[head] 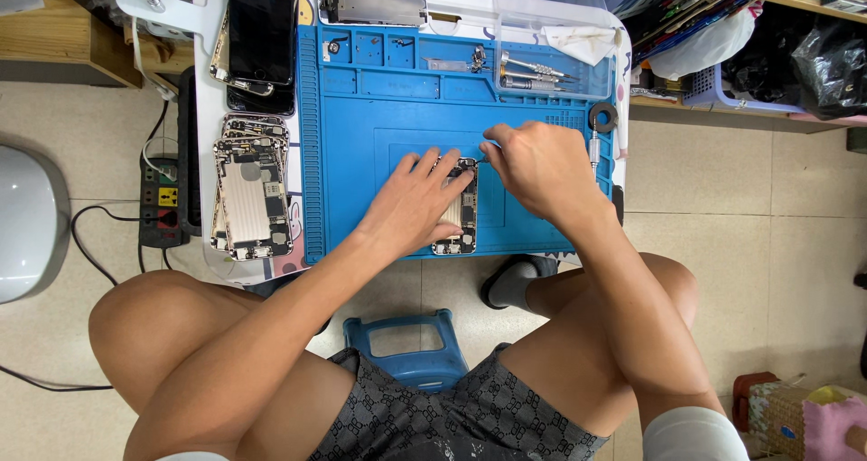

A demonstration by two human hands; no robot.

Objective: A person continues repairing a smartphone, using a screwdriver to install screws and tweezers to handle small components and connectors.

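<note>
An opened phone chassis (461,215) lies on a blue repair mat (361,154) on a small white table. My left hand (417,204) rests flat on the chassis and holds it down, fingers spread over its left side. My right hand (542,167) is closed around a thin metal tool whose tip meets the top end of the chassis; most of the tool is hidden by my fingers.
A stack of bare phone housings (251,190) lies at the table's left edge, dark phones (260,37) above it. A clear box (551,37) with screwdrivers, a tape roll (603,116), a power strip (161,204) on the floor, a blue stool (406,339).
</note>
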